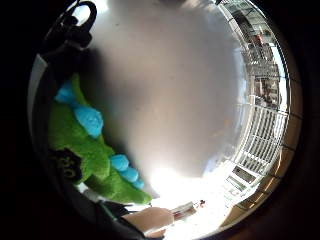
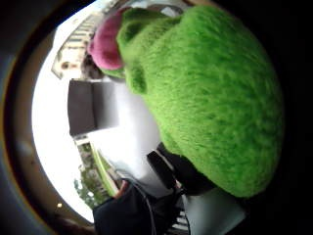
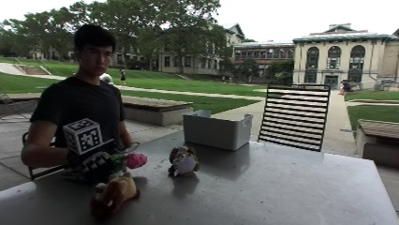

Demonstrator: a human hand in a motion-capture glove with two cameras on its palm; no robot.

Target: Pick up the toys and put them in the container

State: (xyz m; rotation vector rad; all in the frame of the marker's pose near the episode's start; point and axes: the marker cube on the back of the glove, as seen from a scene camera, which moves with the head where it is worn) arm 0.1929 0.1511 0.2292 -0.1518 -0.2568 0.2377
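While the person is sitting at the table (image 3: pixel 268 187), a brown plush toy (image 3: pixel 113 194) is lying closest to the near edge, toward the person's end. Just behind it, the gloved right hand (image 3: pixel 93 164) is curling its fingers around a green plush toy (image 3: pixel 124 161) with a pink snout, holding it just above the tabletop near the person's edge. In the thumb side palm view the green fur (image 2: pixel 220 98) is filling most of the picture, with the pink part (image 2: pixel 105 46) poking out beyond it; the little finger side view is showing its blue spikes (image 1: pixel 90 120) against the grey surface. A little further in, a brown and white owl-like toy (image 3: pixel 182 161) is standing upright, apart from the hand. Beyond that, the grey container (image 3: pixel 218 129) is sitting near the far edge, well apart from all three toys. A slatted black chair (image 3: pixel 294 117) is standing behind the table's far side.
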